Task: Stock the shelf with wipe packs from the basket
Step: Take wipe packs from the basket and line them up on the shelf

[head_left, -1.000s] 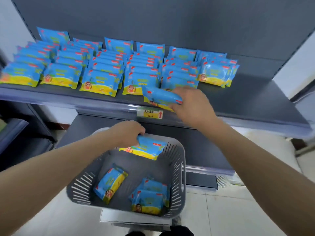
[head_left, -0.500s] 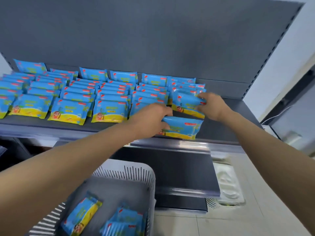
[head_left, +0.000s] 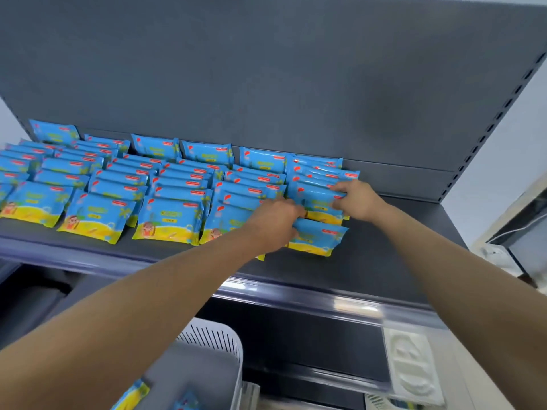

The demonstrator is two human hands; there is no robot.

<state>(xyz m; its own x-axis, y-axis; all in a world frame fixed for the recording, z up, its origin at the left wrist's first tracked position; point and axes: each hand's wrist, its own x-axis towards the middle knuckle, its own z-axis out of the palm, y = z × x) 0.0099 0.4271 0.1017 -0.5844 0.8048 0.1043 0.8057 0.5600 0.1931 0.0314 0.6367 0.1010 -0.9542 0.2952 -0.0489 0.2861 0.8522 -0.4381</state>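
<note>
Outstretched left hand round front pack, right hand round rear pack

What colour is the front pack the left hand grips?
The pack is blue with a yellow lower band and red label; head view.

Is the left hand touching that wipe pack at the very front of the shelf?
Touching. The head view shows the left hand gripping the left end of the front wipe pack on the shelf.
</note>
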